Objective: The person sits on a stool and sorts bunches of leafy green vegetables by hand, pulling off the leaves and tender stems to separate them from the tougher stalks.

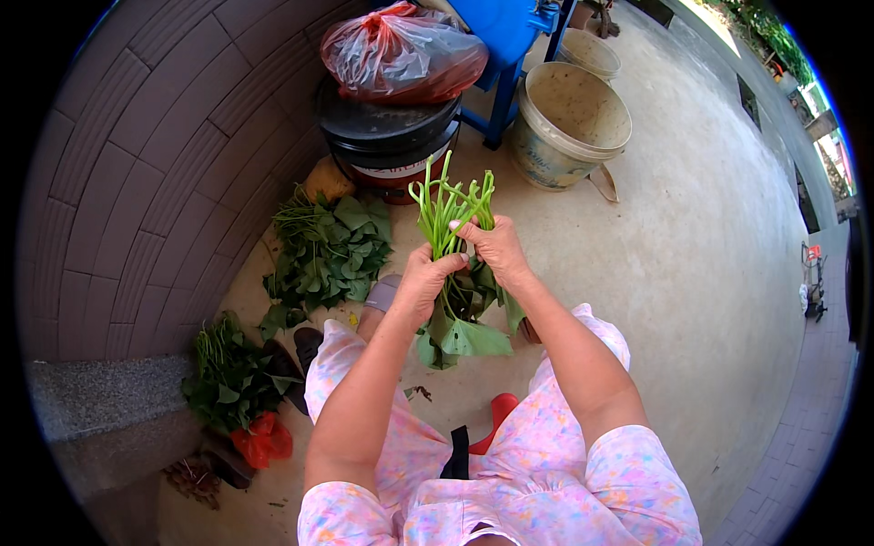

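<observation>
Between my knees I hold a bunch of leafy green stems, which look like sweet potato greens. The pale cut ends point up and away from me, while the broad leaves hang down toward my lap. My left hand wraps the lower stems with its thumb across them. Close beside it, my right hand pinches stems between thumb and fingers on the right side of the bunch. A larger heap of the same greens lies on the floor to my left, and another pile is nearer the step.
A black lidded bucket carries a tied red plastic bag. Right of it are a blue metal stand and a dirty white bucket. A tiled wall bounds the left side; a red bag lies by the shoes.
</observation>
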`<state>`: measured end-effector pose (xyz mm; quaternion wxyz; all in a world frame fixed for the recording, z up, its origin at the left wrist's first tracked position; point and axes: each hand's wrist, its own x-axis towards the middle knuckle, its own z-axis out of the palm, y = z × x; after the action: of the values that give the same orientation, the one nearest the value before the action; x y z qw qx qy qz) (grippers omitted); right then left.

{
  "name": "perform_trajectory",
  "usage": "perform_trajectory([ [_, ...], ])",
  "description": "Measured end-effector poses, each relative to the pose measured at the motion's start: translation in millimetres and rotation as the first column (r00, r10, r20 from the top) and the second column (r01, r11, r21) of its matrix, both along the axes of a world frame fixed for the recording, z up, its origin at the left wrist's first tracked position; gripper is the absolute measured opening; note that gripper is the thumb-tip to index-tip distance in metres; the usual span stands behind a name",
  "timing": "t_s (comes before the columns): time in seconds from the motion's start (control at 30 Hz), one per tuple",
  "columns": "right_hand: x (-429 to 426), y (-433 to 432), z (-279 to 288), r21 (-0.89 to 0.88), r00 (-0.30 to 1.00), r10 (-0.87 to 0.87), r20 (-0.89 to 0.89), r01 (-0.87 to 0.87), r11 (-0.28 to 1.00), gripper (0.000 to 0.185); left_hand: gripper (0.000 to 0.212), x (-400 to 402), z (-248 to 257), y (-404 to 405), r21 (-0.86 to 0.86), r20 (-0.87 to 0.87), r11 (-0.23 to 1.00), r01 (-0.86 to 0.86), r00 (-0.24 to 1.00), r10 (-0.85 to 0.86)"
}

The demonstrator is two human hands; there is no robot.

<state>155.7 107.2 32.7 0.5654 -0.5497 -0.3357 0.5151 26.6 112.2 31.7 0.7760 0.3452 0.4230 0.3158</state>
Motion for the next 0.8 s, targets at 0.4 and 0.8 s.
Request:
perform_trajectory([
  [0.4, 14.1, 2.1, 1.7, -0.081, 1.0, 0.017, 0.025, -0.015, 0.997, 0.016, 0.015, 4.1, 3.0, 4.7, -0.123, 0.071, 0.977, -0.175, 0.98, 0.185],
  [0.8, 28.0, 2.6, 8.3, 0.006, 0.994, -0.108, -0.002, 0.108, 0.994, 0.021, 0.01, -18.1, 1.0, 23.2, 0.022, -0.005, 0.9, -0.434, 0.901, 0.435],
])
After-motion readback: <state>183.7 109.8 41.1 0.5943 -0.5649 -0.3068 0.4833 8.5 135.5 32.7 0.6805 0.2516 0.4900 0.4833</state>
